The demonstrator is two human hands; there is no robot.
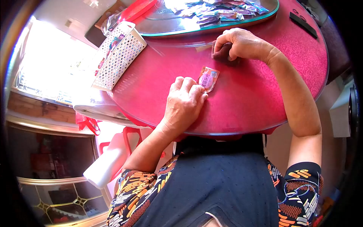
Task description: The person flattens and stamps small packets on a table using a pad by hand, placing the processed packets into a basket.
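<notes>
A small orange-and-pink printed packet (207, 78) lies on the red tabletop (242, 98). My left hand (185, 101) rests on the table with its fingers curled, closed on the packet's near left corner. Farther off and to the right, my right hand (244, 44) bends down over a dark brown, soft-looking piece (224, 53). Its thumb and fingers are closed on that piece, whose kind I cannot make out. The right fingertips are partly hidden.
A glass turntable (181, 33) at the back bears a pile of shiny packets (223, 11). At the left edge stands a white perforated basket (123, 56) with colourful items inside. A black flat object (303, 25) lies at the back right. A white-and-red stool (113, 155) is below left.
</notes>
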